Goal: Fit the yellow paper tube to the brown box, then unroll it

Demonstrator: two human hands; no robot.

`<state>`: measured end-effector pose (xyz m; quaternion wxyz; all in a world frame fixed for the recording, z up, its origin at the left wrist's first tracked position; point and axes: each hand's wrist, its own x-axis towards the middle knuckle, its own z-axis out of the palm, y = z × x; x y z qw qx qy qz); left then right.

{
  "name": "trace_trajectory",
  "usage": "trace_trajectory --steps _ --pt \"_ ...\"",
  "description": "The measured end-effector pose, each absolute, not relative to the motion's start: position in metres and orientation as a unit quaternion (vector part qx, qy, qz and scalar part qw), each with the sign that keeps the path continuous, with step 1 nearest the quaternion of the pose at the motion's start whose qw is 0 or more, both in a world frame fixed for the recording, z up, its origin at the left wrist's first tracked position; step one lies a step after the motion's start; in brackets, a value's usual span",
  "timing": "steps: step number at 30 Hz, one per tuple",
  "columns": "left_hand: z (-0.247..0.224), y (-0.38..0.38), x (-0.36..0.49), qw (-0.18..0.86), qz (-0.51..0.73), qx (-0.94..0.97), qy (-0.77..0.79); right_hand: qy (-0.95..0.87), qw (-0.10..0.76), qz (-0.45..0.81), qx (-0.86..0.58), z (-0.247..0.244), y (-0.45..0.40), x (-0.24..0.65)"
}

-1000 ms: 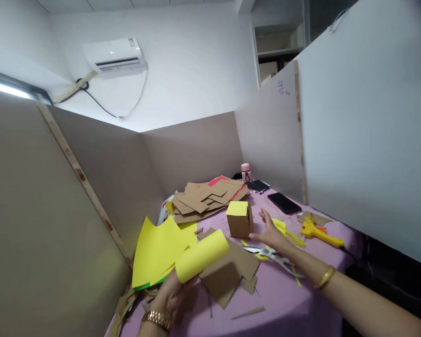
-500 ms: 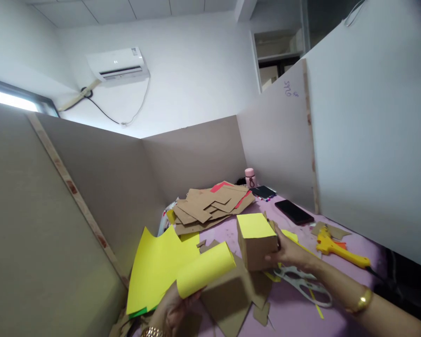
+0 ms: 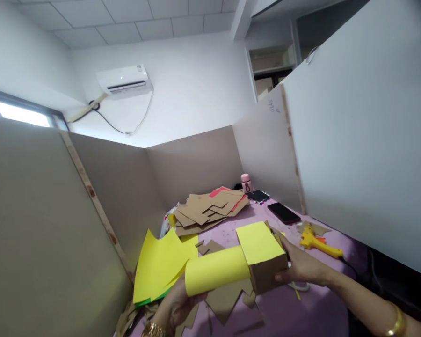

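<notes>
My left hand (image 3: 177, 306) grips a rolled yellow paper tube (image 3: 215, 276) from below, near the table's front edge. My right hand (image 3: 301, 267) holds a brown cardboard cube with a yellow top (image 3: 263, 257) lifted above the purple table (image 3: 301, 311). The tube's right end meets the cube's left side. A watch sits on my left wrist and a gold bangle on my right.
Yellow paper sheets (image 3: 159, 262) lie at the left. A pile of cardboard pieces (image 3: 206, 208) sits further back. A yellow glue gun (image 3: 317, 243), a black phone (image 3: 284, 213), a pink bottle (image 3: 245, 182) and loose cardboard scraps (image 3: 226, 299) are on the table. Partition walls enclose three sides.
My right hand took hold of the cube, lifted it off the table and brought it toward me against the tube's end. The tube levelled out in my left hand.
</notes>
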<state>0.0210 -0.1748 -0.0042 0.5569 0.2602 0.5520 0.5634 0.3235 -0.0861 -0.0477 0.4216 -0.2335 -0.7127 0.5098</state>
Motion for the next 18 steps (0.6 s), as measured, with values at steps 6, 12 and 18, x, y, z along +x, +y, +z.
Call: trace_trajectory --steps 6,12,18 --pt "0.004 -0.170 0.016 0.546 0.574 0.261 0.552 -0.723 0.430 0.497 -0.212 -0.038 -0.083 0.318" --pt "0.003 -0.157 0.002 0.543 0.579 0.247 0.556 -0.719 0.443 0.498 -0.199 -0.031 -0.077 0.310" --pt "0.005 -0.151 -0.007 0.549 0.583 0.236 0.550 -0.721 0.443 0.496 -0.196 -0.022 -0.068 0.301"
